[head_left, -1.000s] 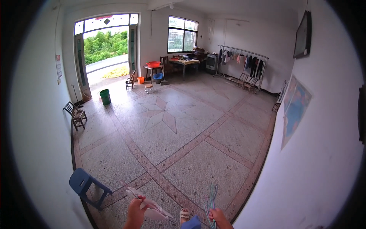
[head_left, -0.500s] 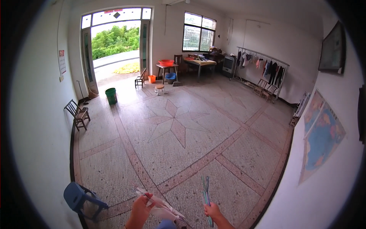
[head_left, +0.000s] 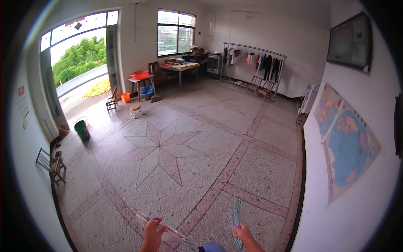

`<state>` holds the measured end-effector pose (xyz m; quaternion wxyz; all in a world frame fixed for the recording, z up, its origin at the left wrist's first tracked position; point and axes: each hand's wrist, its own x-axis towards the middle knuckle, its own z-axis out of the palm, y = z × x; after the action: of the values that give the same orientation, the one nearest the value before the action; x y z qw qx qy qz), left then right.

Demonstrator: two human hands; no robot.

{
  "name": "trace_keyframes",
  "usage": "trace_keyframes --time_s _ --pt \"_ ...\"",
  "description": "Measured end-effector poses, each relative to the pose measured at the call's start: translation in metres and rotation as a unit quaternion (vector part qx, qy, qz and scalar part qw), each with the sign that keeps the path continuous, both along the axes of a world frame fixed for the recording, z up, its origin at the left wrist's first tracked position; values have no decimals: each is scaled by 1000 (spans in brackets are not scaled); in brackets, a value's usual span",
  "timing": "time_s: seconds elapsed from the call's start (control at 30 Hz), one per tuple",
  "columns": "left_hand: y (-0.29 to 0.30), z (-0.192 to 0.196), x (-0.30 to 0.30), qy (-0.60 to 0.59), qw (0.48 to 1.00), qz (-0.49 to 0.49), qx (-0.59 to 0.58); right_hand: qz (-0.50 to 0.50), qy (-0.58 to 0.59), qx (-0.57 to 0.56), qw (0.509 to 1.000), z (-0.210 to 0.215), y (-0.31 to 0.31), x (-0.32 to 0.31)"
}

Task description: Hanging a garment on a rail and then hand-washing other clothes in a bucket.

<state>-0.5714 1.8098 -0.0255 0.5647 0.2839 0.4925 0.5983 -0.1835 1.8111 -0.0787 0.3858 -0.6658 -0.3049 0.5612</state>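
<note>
At the bottom edge, left of centre, my left hand is closed around a pale, partly see-through sheet with a thin rod-like edge. It slants down to the right in front of me; its exact kind is unclear. To the right, my right hand grips a bundle of thin teal and green rods. The bundle points up and away, above the speckled floor. The two hands are apart. A bit of blue cloth shows between my forearms.
A clothes rack with hung garments stands along the far wall. A green bucket, a small round stool and a wooden chair are to the left. Farther back is a table. A map covers part of the right wall.
My view has turned to the right, and the blue plastic stool at the lower left has left the picture. Both hands keep their hold; the left-hand sheet lies at a flatter slant.
</note>
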Motion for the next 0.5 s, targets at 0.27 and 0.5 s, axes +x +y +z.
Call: trace_keyframes --time_s 0.27,0.5 --pt "214 14 30 244 966 -68 44 -50 -75 -41 995 -51 180 51" --pt "388 52 55 -177 979 66 -72 16 -50 -8 999 -38 388 43"
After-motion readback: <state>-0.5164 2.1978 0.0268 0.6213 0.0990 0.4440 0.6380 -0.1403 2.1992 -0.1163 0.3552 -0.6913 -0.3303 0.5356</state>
